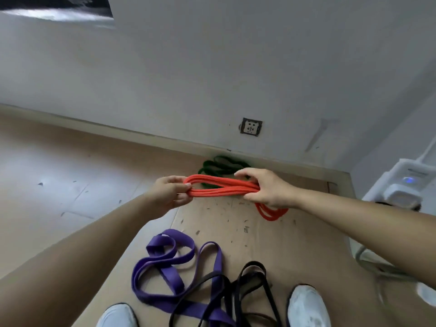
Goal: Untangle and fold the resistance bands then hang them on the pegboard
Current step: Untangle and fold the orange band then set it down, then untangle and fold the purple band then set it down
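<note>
I hold a red resistance band [219, 188] folded into several strands, stretched level between both hands above the floor. My left hand [168, 191] pinches its left loop end. My right hand [264, 188] grips the strands near the other end, and a short red loop hangs below that hand. A green band [220, 166] lies bunched on the floor by the wall, behind the red one. A wide purple band [165, 263] and a thin black band [250, 286] lie tangled together on the floor near my feet. No pegboard shows in this view.
My two white shoes [306, 305] stand at the bottom edge, beside the black band. A white device with a blue light [405, 182] and a grey cable sit at the right. A wall socket [251, 126] is above the baseboard. Brown board covers the floor.
</note>
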